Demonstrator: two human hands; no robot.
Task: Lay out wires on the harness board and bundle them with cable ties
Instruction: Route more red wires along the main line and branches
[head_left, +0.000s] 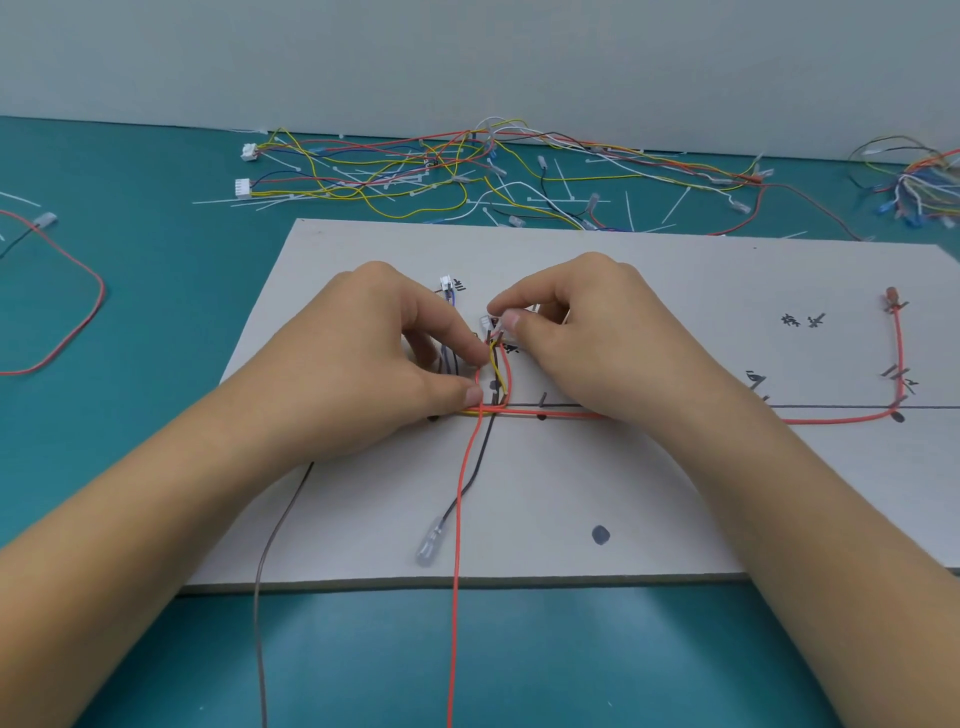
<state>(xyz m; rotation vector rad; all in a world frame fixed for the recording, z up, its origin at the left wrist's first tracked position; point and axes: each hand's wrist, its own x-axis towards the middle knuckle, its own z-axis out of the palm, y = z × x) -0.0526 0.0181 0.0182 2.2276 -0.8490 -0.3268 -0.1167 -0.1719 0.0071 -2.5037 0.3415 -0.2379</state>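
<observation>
Centrally, right hand (587, 332) pinching white connector (490, 323), left hand (395, 353) just beside, pinching its wires (511, 371) against harness board (623, 493).

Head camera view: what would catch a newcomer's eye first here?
Two bare hands meet at the middle of the flat grey harness board: the left hand pinches thin red and yellow wires while the right hand pinches a small white plastic connector. Behind the board, a loose tangle of multicoloured wires sprawls across the teal table.
</observation>
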